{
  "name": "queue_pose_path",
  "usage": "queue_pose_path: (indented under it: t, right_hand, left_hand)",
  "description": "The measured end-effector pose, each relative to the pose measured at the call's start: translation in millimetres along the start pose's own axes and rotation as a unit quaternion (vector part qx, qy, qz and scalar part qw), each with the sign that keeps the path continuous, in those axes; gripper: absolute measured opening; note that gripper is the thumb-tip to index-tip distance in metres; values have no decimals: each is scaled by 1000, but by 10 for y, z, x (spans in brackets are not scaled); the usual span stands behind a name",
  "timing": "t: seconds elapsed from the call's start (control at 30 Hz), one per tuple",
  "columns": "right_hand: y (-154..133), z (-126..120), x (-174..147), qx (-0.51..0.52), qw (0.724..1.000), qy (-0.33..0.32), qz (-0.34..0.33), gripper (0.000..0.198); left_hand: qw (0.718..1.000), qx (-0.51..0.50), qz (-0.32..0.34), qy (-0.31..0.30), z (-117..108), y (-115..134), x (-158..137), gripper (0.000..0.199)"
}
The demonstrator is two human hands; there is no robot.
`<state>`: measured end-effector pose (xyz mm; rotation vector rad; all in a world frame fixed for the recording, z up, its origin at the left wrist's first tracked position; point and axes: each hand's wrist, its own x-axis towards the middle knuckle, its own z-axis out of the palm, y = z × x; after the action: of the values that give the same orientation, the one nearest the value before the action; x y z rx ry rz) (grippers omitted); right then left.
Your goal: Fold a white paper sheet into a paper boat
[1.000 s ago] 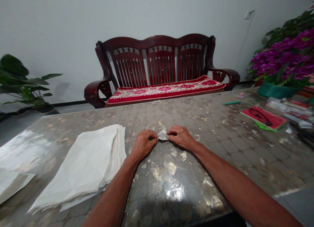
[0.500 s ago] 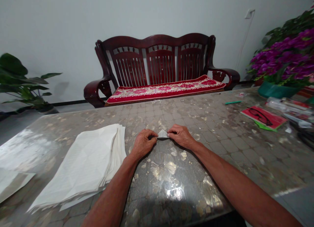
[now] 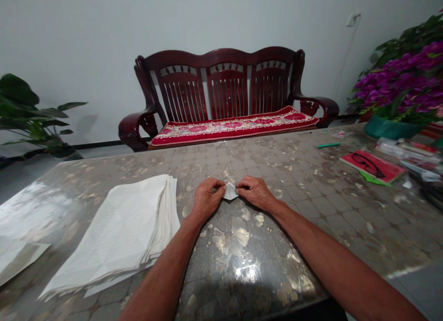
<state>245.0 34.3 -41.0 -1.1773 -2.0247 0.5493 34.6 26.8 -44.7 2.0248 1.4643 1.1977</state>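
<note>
Patterned tabletop (image 3: 311, 228) before a dark red bench (image 3: 226, 86) bears a stack of white sheets (image 3: 117, 224), to the right of which a small folded paper (image 3: 230, 192) is held between the left hand (image 3: 206, 198), thumb and fingers clamped on its left edge, and the right hand (image 3: 256, 192), likewise clamped on its right.

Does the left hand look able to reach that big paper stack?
Probably yes: the paper stack lies uncovered on that side, with nothing seen blocking the way. The left hand holds the folded paper, though, so it would likely need to let go first.
</note>
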Motion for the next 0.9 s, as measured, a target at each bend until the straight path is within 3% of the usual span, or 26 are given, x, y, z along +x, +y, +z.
queue_pose_path:
  t: [0.2,0.53,0.77,0.9]
  right_hand:
    - [-19,41,17,-15,1000,3,-4,11]
    - [-106,86,71,-12,995,55,-76,15]
    - [-138,75,65,-92,991,54,-85,12]
    - [-161,64,64,-123,989,42,-74,11]
  left_hand:
    - [1000,18,18,15,24,47,20,8]
    - [994,66,81,29,-18,127,15,11]
    - [988,73,132,21,-20,168,12,15]
    - [988,81,129,7,-23,175,17,15]
